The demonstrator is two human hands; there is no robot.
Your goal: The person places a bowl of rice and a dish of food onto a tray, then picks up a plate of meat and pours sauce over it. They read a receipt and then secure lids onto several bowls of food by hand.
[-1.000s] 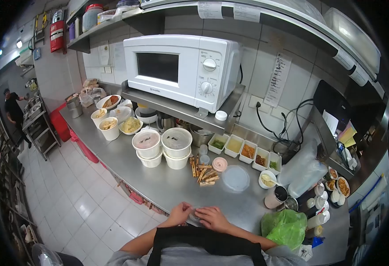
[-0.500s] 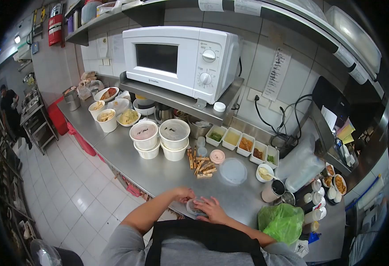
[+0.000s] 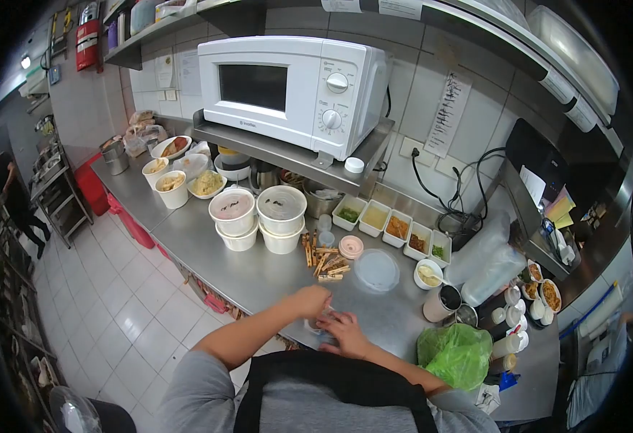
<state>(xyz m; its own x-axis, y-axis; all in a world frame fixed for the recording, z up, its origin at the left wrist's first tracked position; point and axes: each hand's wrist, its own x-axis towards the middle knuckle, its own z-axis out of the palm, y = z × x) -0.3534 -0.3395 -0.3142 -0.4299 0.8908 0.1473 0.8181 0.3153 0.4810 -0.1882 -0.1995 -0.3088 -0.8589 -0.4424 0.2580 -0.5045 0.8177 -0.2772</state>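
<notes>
- Head view, lower centre: left hand (image 3: 310, 302), fingers curled; grip hidden.
- Clear cup (image 3: 312, 327) by both hands on the bench (image 3: 396, 317); apparently being handled, further work calls for steadiness.
- Right hand (image 3: 347, 334): fingers partly spread beside it.

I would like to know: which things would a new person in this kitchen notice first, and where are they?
Probably the big white microwave first, on a metal shelf above the steel counter. Next, the bright green plastic bag, on the counter beside the person's right forearm. Then perhaps the two stacks of white tubs, on the counter to the left of the scattered wooden-looking clips.
</notes>
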